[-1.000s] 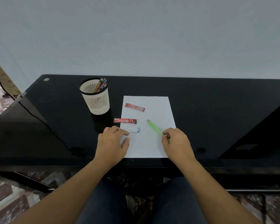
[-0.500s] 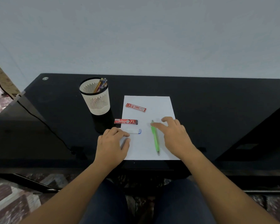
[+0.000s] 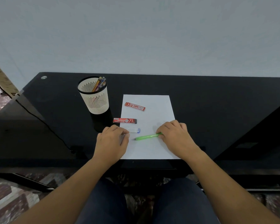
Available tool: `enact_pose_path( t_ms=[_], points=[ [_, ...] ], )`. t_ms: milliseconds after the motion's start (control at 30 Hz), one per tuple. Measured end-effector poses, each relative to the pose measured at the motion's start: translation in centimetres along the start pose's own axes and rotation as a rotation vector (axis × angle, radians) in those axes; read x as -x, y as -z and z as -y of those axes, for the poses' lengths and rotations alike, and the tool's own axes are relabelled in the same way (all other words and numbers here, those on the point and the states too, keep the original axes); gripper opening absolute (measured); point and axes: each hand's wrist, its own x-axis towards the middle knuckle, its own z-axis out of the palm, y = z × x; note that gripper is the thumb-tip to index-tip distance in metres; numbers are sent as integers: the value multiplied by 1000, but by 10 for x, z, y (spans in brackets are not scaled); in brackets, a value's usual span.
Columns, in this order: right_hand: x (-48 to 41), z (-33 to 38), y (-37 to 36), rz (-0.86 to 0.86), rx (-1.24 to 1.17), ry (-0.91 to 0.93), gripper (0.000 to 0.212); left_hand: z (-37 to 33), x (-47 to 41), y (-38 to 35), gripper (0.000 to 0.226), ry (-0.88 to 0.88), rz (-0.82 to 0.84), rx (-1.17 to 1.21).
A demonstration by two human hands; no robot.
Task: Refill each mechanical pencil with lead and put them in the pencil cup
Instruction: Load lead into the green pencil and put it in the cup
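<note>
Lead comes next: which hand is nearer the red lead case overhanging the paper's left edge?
Left. The left hand rests just short of the lead case, fingertips close to it; the right hand is off to its right, pinching the green pencil.

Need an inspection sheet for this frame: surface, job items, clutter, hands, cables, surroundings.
Surface: glossy black desk; a white paper sheet lies flat at its front edge.
Job's things: the green mechanical pencil lies on the sheet, tip pointing left. The upper lead case is on the sheet and the lower lead case straddles the sheet's left edge. The pencil cup stands upright left of the sheet, with pencils inside.
Clutter: small white item with a blue end.
Hands: the right hand pinches the pencil's rear end. The left hand rests at the sheet's left edge with its fingers curled; whether it holds anything is unclear.
Cables: a dark cable runs along the desk's left side.
Surroundings: plain wall, patterned floor.
</note>
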Motion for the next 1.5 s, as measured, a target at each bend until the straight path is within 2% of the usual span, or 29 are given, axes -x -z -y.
enact_pose_path(
  t_ms=[100,200,367,467,600,800,967,1200,1367,1500],
  points=[
    [2,12,-5,-54,-8,-27,7,-6,-2,0,26,-63,-36,44],
    [1,23,-7,-60,-66,-24,9,-7,-4,-3,37,-162,10,23],
    [-1,30,-5,-19,-152,0,16,0,-10,-5,30,-235,-18,-77],
    [0,25,-4,-33,-204,-27,20,6,-12,-5,10,-226,-47,-83],
    [7,20,-7,-52,-283,-79,23,11,-9,-9,10,-187,-84,-26],
    [18,26,-15,-248,-390,-120,16,13,-6,-11,10,-193,-118,5],
    [19,23,-18,-260,-439,-123,15,13,-6,-11,14,-194,-129,3],
    [20,22,-20,-312,-462,-126,14,13,-6,-12,12,-194,-133,31],
    [21,20,-20,-447,-442,-184,12,15,-6,-12,12,-156,-153,37],
    [21,19,-20,-480,-436,-213,13,14,-6,-11,12,-156,-155,32]
  ],
)
